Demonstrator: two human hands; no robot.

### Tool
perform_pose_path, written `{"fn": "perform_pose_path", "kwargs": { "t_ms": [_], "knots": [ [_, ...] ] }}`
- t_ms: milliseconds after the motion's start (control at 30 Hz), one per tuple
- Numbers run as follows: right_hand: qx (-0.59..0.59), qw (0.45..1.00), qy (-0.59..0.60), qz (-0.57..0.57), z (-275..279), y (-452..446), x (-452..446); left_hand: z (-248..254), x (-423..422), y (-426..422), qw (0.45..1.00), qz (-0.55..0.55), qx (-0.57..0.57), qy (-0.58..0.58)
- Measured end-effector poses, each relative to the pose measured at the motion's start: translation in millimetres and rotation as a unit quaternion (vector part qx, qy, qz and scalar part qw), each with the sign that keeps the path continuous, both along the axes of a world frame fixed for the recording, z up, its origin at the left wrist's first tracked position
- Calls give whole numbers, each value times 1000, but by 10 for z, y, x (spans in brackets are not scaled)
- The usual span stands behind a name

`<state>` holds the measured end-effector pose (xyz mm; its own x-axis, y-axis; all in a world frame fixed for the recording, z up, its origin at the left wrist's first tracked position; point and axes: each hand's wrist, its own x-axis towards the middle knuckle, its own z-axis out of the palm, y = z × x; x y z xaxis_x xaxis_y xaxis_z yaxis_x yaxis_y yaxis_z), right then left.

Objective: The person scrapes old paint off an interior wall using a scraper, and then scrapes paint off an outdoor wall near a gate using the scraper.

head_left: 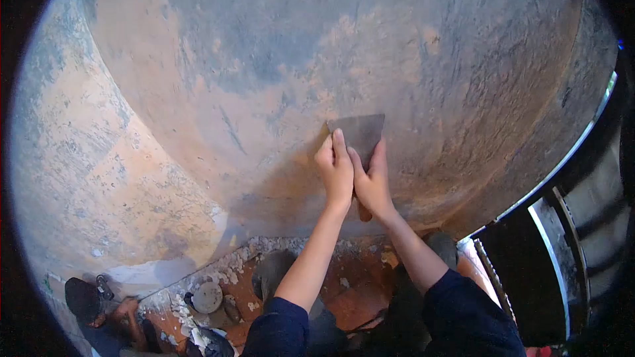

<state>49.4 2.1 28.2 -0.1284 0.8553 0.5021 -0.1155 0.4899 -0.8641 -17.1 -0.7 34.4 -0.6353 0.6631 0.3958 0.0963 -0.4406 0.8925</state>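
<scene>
Scraper gripped in our left hand and right hand, we risk gouging the wall by tilting it.

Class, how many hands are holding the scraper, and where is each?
2: the left hand on the left side of the scraper, the right hand on its right; some fingers are hidden.

room: along wall above scraper | left: adjoining wall | low left: person, round container | below: rubble
</scene>
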Motion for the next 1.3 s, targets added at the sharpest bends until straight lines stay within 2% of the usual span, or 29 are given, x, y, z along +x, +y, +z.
{"fn": "perform_pose_path", "kwargs": {
  "t_ms": [133, 233, 400, 500, 567, 733, 767, 833, 900, 967, 1033, 1133, 1233, 1300],
  "knots": [
    [9, 999, -1, -37, -90, -23, -46, 49, 13, -77, 998, -41, -32, -39],
    [31, 999, 6, -32, -85, -1, -24, 28, 30, -42, 1000, -11, -21, 2],
    [-52, 998, 11, 24, 18, -19, 21, -15, 2, -28, 999, -29, -27, -16],
    [-10, 999, 30, -31, -104, -98, -38, -40, 17, -44, 999, -25, -18, 13],
    [-25, 999, 40, -10, -105, -61, -23, -68, 3, -27, 999, -16, -6, 34],
    [-70, 997, 14, 20, 113, -54, 28, 115, 35, -55, 999, -23, -42, -9],
    [-70, 997, 13, 21, 64, -40, 13, 124, 26, -49, 999, -19, -37, -8],
    [16, 999, 39, -8, -48, -22, -39, 38, 17, -30, 999, -31, -35, -17],
    [-2, 999, 35, 0, -69, -27, 0, -9, 60, -19, 1000, -16, 17, 14],
    [-17, 999, 29, 7, 2, -10, 25, -5, 40, 22, 1000, -9, 13, 26],
    [-29, 999, 1, 12, 138, -13, 46, 164, 49, -26, 999, -32, -12, -25],
    [-42, 999, 2, 9, 129, -51, 40, 159, 34, -56, 999, -24, -32, -9],
    [7, 998, 41, -39, -71, -83, -39, -76, 10, -23, 999, -32, -15, 15],
    [-7, 999, 34, -16, -31, -47, -9, -73, 8, 40, 1000, -24, 9, 13]
  ]
}}
